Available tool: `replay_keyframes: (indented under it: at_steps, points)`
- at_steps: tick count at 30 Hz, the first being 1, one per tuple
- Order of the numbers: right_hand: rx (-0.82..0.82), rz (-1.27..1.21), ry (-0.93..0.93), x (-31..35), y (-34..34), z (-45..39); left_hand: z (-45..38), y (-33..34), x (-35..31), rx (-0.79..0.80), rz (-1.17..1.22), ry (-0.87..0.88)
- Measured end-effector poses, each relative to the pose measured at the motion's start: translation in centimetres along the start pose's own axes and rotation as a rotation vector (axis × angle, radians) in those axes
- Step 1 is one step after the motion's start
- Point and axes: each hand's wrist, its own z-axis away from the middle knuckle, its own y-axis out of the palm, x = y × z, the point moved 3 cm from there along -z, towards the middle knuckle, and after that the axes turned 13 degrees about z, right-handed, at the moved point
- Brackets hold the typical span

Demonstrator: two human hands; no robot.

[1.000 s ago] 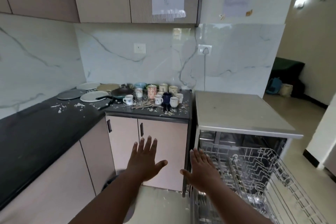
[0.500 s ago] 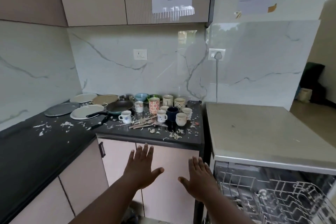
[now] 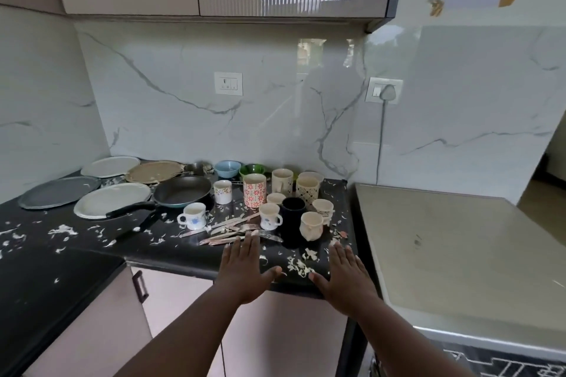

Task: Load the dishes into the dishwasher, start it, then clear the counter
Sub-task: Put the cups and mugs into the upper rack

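Note:
Both hands are stretched out flat, palms down, over the front edge of the black counter (image 3: 61,254). My left hand (image 3: 245,266) hovers just in front of a pile of forks and knives (image 3: 232,231). My right hand (image 3: 346,272) is near the counter's right corner, holding nothing. Behind them stand several mugs, among them a dark mug (image 3: 293,208), a flowered mug (image 3: 254,190) and a white cup (image 3: 193,216). A black frying pan (image 3: 182,190) lies left of them, beside several plates (image 3: 113,199). The dishwasher (image 3: 459,260) stands at the right, its rack showing at the bottom edge.
White scraps (image 3: 301,262) litter the counter. A blue bowl (image 3: 227,168) and a green bowl (image 3: 252,169) sit by the marble wall. A plug and cord (image 3: 386,93) hang above the dishwasher. Cabinet doors (image 3: 171,315) lie below the counter.
The view has moved closer to the counter and away from the open dishwasher. Both hands rose from in front of the cabinet doors to counter height, still flat and holding nothing.

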Motion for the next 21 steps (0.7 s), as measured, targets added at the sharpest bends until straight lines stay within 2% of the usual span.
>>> replay_keyframes:
  at_steps: [4,10,21]
  points:
    - [0.000,-0.022,0.082,0.3,0.0,-5.5,-6.8,-0.4,1.9,0.010,0.062,0.001]
    - [0.037,-0.206,0.317,1.1,1.0,-12.6,-16.1,-0.9,4.6,0.018,0.180,0.022]
    - [-0.101,-0.562,0.588,2.5,2.8,-16.8,-23.8,2.2,6.1,0.053,0.372,0.053]
